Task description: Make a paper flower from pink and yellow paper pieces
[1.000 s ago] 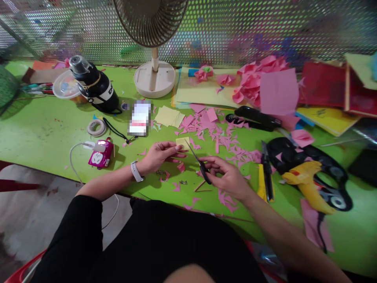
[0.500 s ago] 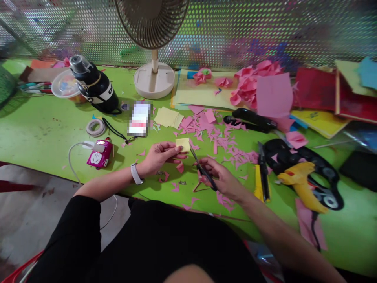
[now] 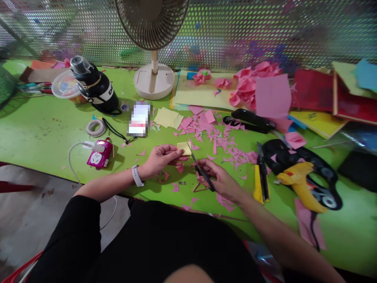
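Observation:
Between thumb and fingers, my left hand [image 3: 165, 158] pinches a small square of yellow paper [image 3: 183, 148]. My right hand [image 3: 216, 177] grips a pair of dark scissors [image 3: 203, 173], fingers around the handles. The blades point up and to the left, at the right edge of the yellow paper; whether they touch it I cannot tell. Pink paper scraps [image 3: 218, 137] lie on the green table [image 3: 59, 133] around both hands. Just beyond the left hand rests a stack of yellow paper squares [image 3: 168, 117].
A phone [image 3: 140, 119], a black bottle [image 3: 96, 86], a tape roll [image 3: 96, 127] and a pink power adapter [image 3: 100, 154] lie left. A fan [image 3: 154, 80] stands behind. To the right are a stapler [image 3: 250, 120], a yellow cutter [image 3: 260, 181], a yellow glue gun [image 3: 303, 184] and pink paper flowers [image 3: 250, 84].
My left hand and the yellow paper have shifted slightly down and toward me. The scissors have moved a little to the left, their tips still by the paper's right edge.

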`<state>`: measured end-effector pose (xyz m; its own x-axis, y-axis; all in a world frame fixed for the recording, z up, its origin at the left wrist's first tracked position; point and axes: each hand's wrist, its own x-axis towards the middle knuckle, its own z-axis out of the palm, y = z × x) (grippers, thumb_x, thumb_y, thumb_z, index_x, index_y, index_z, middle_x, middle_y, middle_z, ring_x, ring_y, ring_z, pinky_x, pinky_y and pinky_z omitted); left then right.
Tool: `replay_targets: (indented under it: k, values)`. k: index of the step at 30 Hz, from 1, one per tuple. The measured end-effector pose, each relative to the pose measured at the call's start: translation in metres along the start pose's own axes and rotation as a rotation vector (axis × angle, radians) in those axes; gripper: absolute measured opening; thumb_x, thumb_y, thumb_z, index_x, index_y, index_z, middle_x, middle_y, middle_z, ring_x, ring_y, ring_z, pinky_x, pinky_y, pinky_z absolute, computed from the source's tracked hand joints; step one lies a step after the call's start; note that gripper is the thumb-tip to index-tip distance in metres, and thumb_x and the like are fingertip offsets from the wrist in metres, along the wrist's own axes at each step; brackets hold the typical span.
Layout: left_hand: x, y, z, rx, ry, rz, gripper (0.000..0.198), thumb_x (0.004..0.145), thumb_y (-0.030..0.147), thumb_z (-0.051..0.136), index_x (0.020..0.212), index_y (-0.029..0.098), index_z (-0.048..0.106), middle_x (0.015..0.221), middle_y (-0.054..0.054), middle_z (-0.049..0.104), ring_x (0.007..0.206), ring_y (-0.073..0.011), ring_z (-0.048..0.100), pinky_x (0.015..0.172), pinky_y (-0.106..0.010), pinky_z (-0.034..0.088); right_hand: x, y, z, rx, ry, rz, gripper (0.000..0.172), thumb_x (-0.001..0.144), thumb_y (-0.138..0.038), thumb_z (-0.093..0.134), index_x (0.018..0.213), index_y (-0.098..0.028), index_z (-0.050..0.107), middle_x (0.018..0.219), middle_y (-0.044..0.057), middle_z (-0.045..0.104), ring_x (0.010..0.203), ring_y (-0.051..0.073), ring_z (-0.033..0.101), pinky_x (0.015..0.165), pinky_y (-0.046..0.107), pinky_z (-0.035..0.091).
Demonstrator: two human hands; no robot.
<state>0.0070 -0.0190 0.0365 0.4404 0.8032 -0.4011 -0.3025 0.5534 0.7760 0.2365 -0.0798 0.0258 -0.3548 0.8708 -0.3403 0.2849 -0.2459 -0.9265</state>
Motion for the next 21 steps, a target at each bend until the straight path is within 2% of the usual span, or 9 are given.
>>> replay_targets:
  k: [4,8,21]
  values:
    - [-0.0003,-0.0006,0.0007,-0.026,-0.013,-0.001,0.048,0.062,0.04,0.096,0.086,0.01,0.068,0.083,-0.004,0.079,0.079,-0.0143,0.078,0.07,-0.022,0.062,0.0,0.002,0.0002,0.007,0.001,0.021,0.049,0.082,-0.058,0.075,0.117,-0.028,0.062,0.086,0.004,0.066,0.073,0.02,0.061,0.059,0.033,0.053]
    - [0.0006,-0.0033,-0.0008,-0.02,-0.008,-0.001,0.049,0.063,0.042,0.096,0.088,0.01,0.068,0.087,-0.006,0.08,0.083,-0.0169,0.079,0.072,-0.025,0.062,-0.0003,0.0041,0.0009,0.021,0.017,0.022,0.049,0.082,-0.058,0.076,0.117,-0.027,0.062,0.086,0.004,0.067,0.073,0.02,0.063,0.059,0.033,0.054]
    - [0.0002,-0.0024,0.0003,-0.047,0.034,-0.048,0.037,0.072,0.031,0.093,0.088,0.01,0.067,0.087,-0.007,0.079,0.084,-0.0171,0.079,0.072,-0.024,0.062,-0.003,-0.0053,0.0042,-0.006,-0.004,-0.015,0.039,0.088,-0.062,0.068,0.102,-0.026,0.062,0.077,0.003,0.067,0.071,0.021,0.066,0.058,0.035,0.057]
